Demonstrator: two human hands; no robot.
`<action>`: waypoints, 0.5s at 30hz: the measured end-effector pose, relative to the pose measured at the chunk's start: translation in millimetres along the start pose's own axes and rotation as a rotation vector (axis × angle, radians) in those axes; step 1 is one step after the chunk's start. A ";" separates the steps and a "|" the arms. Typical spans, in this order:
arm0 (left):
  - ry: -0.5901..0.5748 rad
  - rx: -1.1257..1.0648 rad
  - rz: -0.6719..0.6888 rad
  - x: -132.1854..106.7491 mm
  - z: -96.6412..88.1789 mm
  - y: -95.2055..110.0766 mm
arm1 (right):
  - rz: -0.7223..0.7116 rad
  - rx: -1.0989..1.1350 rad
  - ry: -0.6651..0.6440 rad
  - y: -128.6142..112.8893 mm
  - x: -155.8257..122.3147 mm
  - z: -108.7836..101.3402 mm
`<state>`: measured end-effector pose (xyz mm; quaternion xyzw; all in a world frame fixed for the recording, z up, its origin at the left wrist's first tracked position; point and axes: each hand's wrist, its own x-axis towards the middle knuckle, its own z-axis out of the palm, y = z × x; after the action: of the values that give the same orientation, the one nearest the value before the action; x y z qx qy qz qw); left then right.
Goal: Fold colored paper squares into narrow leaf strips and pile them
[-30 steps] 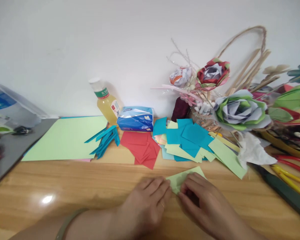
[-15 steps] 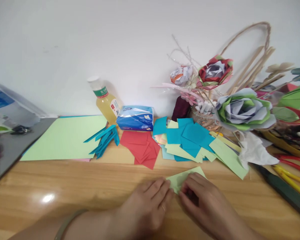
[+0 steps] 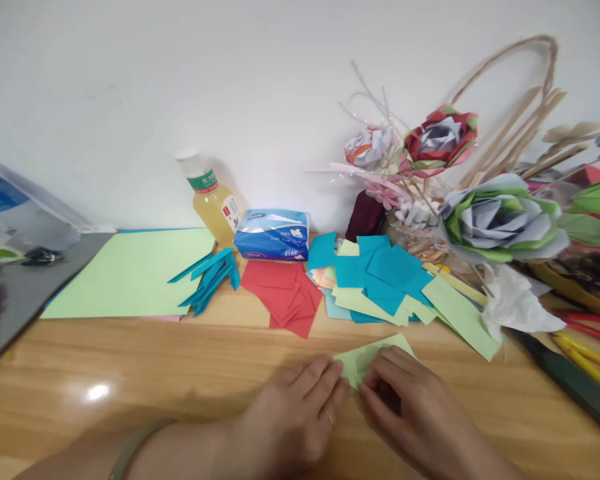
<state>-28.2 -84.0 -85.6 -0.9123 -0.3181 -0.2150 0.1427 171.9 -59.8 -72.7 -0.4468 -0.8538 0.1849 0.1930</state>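
A small piece of light green paper [image 3: 356,361] lies on the wooden table between my two hands. My left hand [image 3: 300,403] is closed at its left edge, fingers close together and bent over the corner, with a ring on one finger. At the paper's right part, my right hand [image 3: 405,393] has curled fingers, thumb and index close together on the sheet. Its palm faces inward, and the hands hide the paper's lower edge. Just behind lie a fan of red paper pieces [image 3: 285,293] and a heap of teal paper pieces [image 3: 393,273] mixed with light green ones.
Large light green sheets [image 3: 125,273] and folded teal strips [image 3: 213,277] lie at left. A juice bottle [image 3: 213,207] and tissue pack [image 3: 271,235] stand by the wall. Right are paper flowers [image 3: 503,217], crumpled white tissue [image 3: 520,303] and a dark-handled tool [image 3: 570,373].
The view has shifted slightly, so the flowers sit a little farther right. Both hands and the green paper hold nearly the same position.
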 end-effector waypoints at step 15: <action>-0.069 0.058 0.052 -3.9 1.5 -0.2 | -0.468 -0.383 0.088 -5.0 -19.7 -14.3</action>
<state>-30.6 -85.3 -88.7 -0.9225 -0.3051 -0.1703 0.1637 185.8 -76.9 -61.3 -0.2737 -0.9437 -0.0482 0.1794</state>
